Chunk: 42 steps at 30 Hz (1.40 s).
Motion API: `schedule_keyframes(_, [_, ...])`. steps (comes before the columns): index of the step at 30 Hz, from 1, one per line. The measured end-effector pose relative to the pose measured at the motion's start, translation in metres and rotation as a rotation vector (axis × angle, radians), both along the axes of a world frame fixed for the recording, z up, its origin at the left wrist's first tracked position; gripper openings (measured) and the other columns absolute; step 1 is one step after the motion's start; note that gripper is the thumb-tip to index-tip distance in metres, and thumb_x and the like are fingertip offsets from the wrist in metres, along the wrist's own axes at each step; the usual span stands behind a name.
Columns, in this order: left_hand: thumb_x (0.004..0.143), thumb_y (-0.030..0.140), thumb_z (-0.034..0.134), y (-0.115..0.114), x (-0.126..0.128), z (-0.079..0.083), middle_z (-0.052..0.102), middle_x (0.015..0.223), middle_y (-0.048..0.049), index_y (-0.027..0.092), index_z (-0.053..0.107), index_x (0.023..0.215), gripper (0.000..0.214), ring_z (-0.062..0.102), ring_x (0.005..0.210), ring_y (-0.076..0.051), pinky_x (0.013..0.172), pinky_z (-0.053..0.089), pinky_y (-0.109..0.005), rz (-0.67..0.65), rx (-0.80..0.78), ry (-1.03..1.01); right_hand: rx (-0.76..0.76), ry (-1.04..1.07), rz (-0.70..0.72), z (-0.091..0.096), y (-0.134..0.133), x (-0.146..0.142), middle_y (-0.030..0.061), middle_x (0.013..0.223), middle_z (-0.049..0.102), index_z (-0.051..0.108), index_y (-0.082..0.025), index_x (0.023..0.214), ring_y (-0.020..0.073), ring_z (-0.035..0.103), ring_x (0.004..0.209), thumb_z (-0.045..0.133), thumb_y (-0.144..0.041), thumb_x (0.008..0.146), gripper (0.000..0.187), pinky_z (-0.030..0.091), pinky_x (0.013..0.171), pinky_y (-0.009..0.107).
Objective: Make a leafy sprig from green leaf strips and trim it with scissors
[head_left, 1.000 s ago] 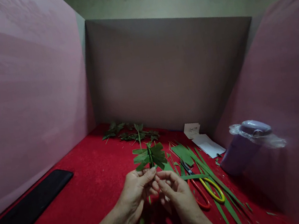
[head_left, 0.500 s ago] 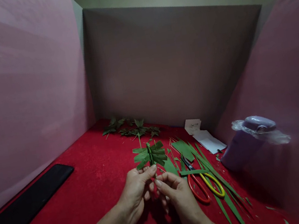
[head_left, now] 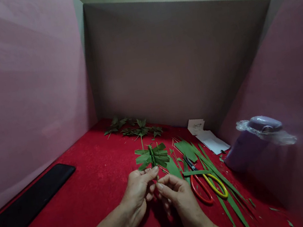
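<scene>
A green figure of folded leaf strips (head_left: pixel 152 155), spread to both sides like wings, stands upright between my hands. My left hand (head_left: pixel 138 190) pinches its lower end between thumb and fingers. Just below, my right hand (head_left: pixel 178 198) is closed with thumb against forefinger at the bottom of the same piece; what exactly lies in that pinch is hidden. Right of my hands lie scissors (head_left: pixel 204 186) with one red and one yellow handle, a leaf strip across them. Long green leaf strips (head_left: pixel 217 172) lie around the scissors.
Several finished-looking leaf shapes (head_left: pixel 139 129) lie at the back of the red cloth (head_left: pixel 94 186). White paper (head_left: pixel 213 142) is at the back right, near a purple container (head_left: pixel 246 151) with clear plastic on it. A long black object (head_left: pixel 32 203) lies along the left wall.
The view has shifted very slightly. Both hands keep almost the same pinch on the leaf figure, which has hardly moved.
</scene>
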State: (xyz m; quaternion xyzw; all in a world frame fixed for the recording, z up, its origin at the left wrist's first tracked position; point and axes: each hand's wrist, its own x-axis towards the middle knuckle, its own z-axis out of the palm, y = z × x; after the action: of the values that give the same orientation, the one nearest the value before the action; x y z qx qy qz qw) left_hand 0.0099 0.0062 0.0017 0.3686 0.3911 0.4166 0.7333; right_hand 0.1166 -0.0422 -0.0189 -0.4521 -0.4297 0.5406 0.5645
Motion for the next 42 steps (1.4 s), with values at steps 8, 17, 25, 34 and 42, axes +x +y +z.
schedule_keyframes(8, [0.061,0.035,0.071,-0.001,0.0,0.004,0.04,0.031,0.006,0.011,0.054,0.052,0.03,0.036,0.025,-0.004,0.027,0.019,-0.014,0.01,0.003,0.003,-0.029,0.009,0.008,-0.003,0.001,0.0,-0.0066,0.047,0.051,0.057,-0.014,0.067,0.0029,0.036,0.029,0.064,-0.035,0.073,0.023,0.029,0.027,0.013])
schedule_keyframes(17, [0.063,0.037,0.07,-0.002,-0.001,0.002,0.044,0.028,0.0034,0.009,0.058,0.054,0.031,0.035,0.022,-0.004,0.026,0.016,-0.014,-0.002,0.042,0.016,-0.038,0.025,-0.028,-0.012,0.004,-0.002,-0.0052,0.047,0.053,0.054,-0.014,0.062,0.0029,0.038,0.029,0.069,-0.039,0.067,0.03,0.031,0.027,0.013])
schedule_keyframes(25, [0.062,0.039,0.069,-0.009,0.002,0.008,0.048,0.031,0.0015,0.012,0.056,0.05,0.032,0.04,0.023,-0.009,0.029,0.032,-0.02,-0.043,0.085,-0.052,-0.028,0.066,-0.045,-0.012,0.007,-0.008,-0.0077,0.036,0.046,0.053,-0.015,0.057,0.0028,0.034,0.026,0.072,-0.048,0.06,0.039,0.028,0.026,0.013])
schedule_keyframes(34, [0.064,0.037,0.07,-0.011,0.005,0.011,0.056,0.041,-0.0002,0.011,0.059,0.059,0.028,0.049,0.032,-0.009,0.033,0.036,-0.017,-0.067,0.271,0.076,-0.018,0.207,-0.149,-0.012,0.015,-0.003,-0.0058,0.039,0.049,0.052,-0.017,0.057,0.0055,0.039,0.029,0.072,-0.053,0.056,0.042,0.028,0.031,0.016])
schedule_keyframes(42, [0.058,0.031,0.072,-0.015,0.01,0.01,0.05,0.044,0.0043,0.014,0.057,0.06,0.023,0.045,0.032,-0.008,0.03,0.037,-0.018,-0.035,0.272,0.207,0.305,-0.141,-0.437,0.038,0.01,0.039,0.0062,0.091,0.064,0.062,-0.018,0.093,0.0185,0.059,0.08,0.056,-0.05,0.077,0.036,0.046,0.07,0.027])
